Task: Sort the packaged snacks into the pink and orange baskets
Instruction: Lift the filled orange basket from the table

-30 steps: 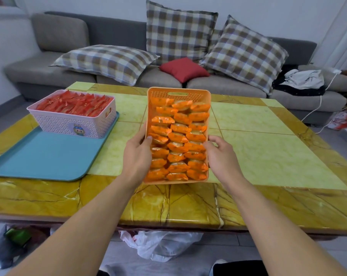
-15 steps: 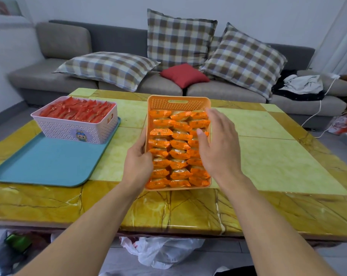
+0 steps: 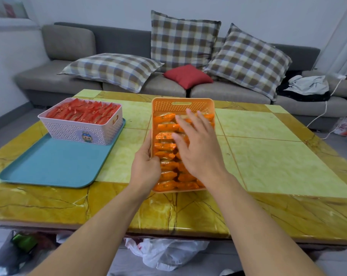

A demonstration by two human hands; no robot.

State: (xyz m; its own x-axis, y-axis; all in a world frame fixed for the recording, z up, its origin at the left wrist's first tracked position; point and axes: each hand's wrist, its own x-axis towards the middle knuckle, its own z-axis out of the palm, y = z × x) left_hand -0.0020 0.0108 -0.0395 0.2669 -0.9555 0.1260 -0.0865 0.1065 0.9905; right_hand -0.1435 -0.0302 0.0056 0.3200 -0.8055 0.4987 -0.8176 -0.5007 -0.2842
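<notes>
Gripping the orange basket [image 3: 182,104] by its left wall, left hand [image 3: 146,166] has its thumb over the rim. Right hand [image 3: 198,148] lies flat, fingers spread, on the orange snack packs [image 3: 165,127] inside. Basket sits mid-table [image 3: 278,156]. Pink basket [image 3: 79,130] with red packs [image 3: 83,113] stands on the blue tray [image 3: 55,168], left.

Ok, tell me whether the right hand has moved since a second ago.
Yes. The right hand left the orange basket's right rim and now lies over the snacks inside, further toward its far end.
</notes>
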